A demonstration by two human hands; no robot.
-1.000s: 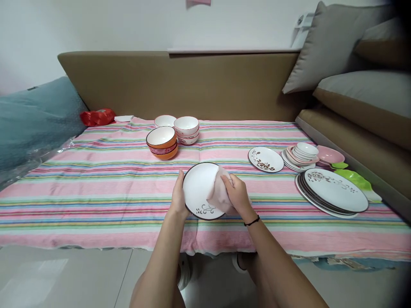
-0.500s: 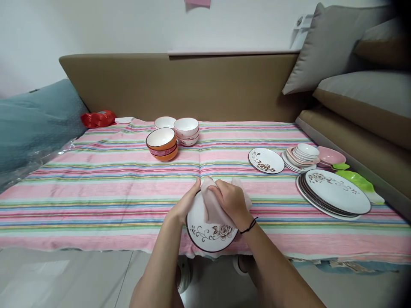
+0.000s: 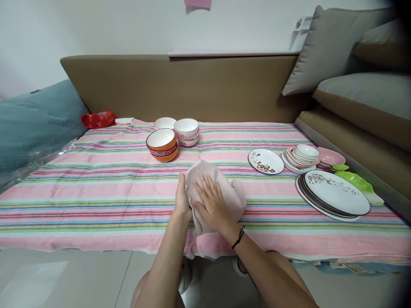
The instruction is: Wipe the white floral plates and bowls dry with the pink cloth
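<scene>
A pale pink cloth (image 3: pixel 229 188) is spread over the plate seen half a second earlier, which it now hides. At the left edge of this bundle, my left hand (image 3: pixel 182 199) grips the covered plate with its thumb up along the side. My right hand (image 3: pixel 212 203), fingers stretched and spread, lies flat on the cloth and presses on it. A black band circles the right wrist. Both hands are over the front part of the striped cloth (image 3: pixel 128 188).
Behind the hands stand stacked orange bowls (image 3: pixel 163 145) and white bowls (image 3: pixel 186 131). To the right are a flowered plate (image 3: pixel 265 160), small white bowls (image 3: pixel 306 153), a pink bowl (image 3: pixel 332 156), a green leaf-shaped dish (image 3: pixel 355 182) and a stack of oval plates (image 3: pixel 337 192). A red package (image 3: pixel 99 119) lies far left.
The cloth has gone from bunched in my right hand to spread across the plate, covering its flower pattern. My right hand has opened flat on it; my left hand has shifted slightly left.
</scene>
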